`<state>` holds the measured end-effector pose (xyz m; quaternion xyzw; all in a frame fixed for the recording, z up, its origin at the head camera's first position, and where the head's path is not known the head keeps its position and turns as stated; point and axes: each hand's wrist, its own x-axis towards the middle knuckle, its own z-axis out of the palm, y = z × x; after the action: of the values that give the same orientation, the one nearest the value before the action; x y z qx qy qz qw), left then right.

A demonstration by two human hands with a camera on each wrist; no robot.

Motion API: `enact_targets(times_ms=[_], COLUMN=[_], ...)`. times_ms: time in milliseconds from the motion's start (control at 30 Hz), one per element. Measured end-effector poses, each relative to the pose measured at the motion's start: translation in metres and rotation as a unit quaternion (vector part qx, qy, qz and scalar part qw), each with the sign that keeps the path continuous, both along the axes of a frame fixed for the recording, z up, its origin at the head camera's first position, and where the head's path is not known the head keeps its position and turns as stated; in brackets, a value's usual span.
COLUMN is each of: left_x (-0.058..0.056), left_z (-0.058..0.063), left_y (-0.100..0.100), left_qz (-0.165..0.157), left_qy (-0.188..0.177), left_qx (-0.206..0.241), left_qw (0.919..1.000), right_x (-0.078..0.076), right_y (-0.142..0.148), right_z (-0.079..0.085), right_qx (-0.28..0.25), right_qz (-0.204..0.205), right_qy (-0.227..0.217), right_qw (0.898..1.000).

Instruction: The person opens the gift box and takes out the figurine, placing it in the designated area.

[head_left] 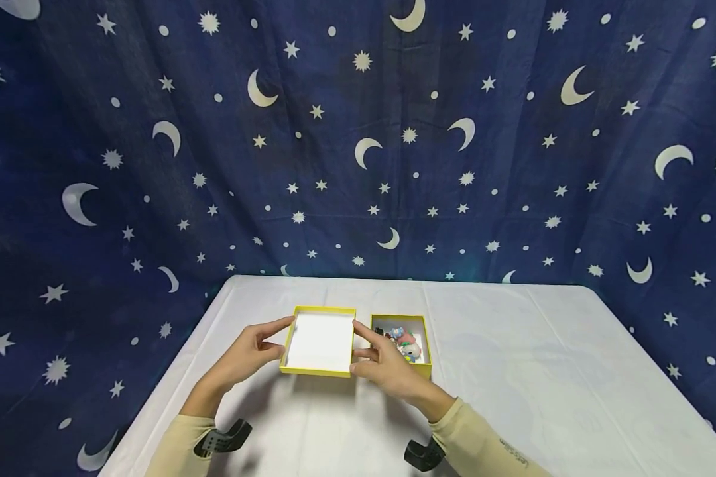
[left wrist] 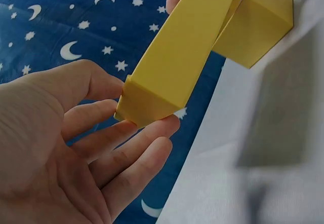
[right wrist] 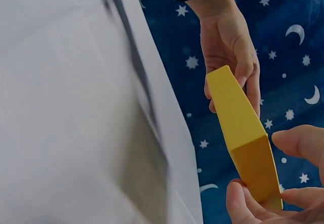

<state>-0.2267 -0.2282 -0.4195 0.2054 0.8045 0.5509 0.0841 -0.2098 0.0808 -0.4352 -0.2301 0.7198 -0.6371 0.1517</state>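
Observation:
A shallow yellow box lid (head_left: pixel 321 341) with a white inside is held above the table, its hollow side facing the head camera. My left hand (head_left: pixel 244 354) pinches its left side, thumb and fingertips at the corner in the left wrist view. On the opposite side, my right hand (head_left: pixel 388 364) grips the lid's edge between thumb and fingers. Just right of the lid stands a deeper yellow box (head_left: pixel 425 369), partly hidden behind the right hand. Several small colourful toy figures (head_left: pixel 407 343) lie inside it.
A white cloth covers the table (head_left: pixel 525 384), which stretches well to the right of the box. Behind it hangs a dark blue curtain (head_left: pixel 334 146) with moons and stars. Black wrist straps (head_left: pixel 223 438) sit over beige sleeves (head_left: pixel 483 440).

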Motion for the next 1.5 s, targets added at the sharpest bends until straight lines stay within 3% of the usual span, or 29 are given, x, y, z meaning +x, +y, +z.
enact_targets(times_ms=[200,433,900,1167,1500], left_x=[0.001,0.003,0.003,0.000,-0.003], left_z=[-0.004,-0.005,-0.019,-0.032,-0.038], left_y=[-0.013,-0.028,-0.053,-0.059,-0.061], left_qz=[-0.003,0.015,0.043,0.025,0.013], left_qy=[-0.012,-0.028,-0.040,-0.052,-0.053], left_qx=[0.000,-0.022,-0.045,-0.032,-0.072], left_qw=[0.9999,0.9992,0.9972,0.9978,0.9959], right_x=[0.000,0.001,0.005,0.003,-0.002], right_y=[-0.013,-0.032,-0.063,-0.072,-0.084], right_z=[-0.005,-0.010,-0.015,-0.027,-0.035], right_qx=[-0.015,-0.036,-0.003,0.007,0.006], right_qz=[0.011,0.006,-0.020,-0.039,-0.052], right_qy=[-0.012,-0.032,-0.051,-0.060,-0.080], right_qw=[1.000,0.999,0.999,0.997,0.995])
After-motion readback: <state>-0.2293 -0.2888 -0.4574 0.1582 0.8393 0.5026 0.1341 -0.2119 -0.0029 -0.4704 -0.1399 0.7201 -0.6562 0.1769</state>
